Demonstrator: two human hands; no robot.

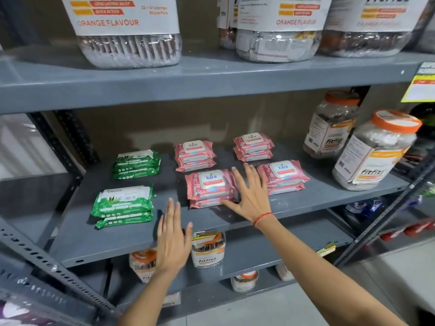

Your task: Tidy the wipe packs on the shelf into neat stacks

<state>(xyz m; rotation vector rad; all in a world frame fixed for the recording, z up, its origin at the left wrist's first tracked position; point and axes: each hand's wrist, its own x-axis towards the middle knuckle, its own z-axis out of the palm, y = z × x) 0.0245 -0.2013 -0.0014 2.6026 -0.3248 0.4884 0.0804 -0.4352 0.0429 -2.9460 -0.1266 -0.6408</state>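
Six wipe stacks sit on the middle shelf: two green, four pink. Right hand, fingers spread, presses the front pink stack; left hand hovers empty. Tidying looks nearly done.

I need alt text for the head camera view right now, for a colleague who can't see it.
Two open hands reach over a grey metal shelf: the right hand presses against the front-left pink Kara wipe stack, the left hand hovers empty. Three more pink Kara stacks, two green Origami stacks and two Fitfizz jars share the shelf.
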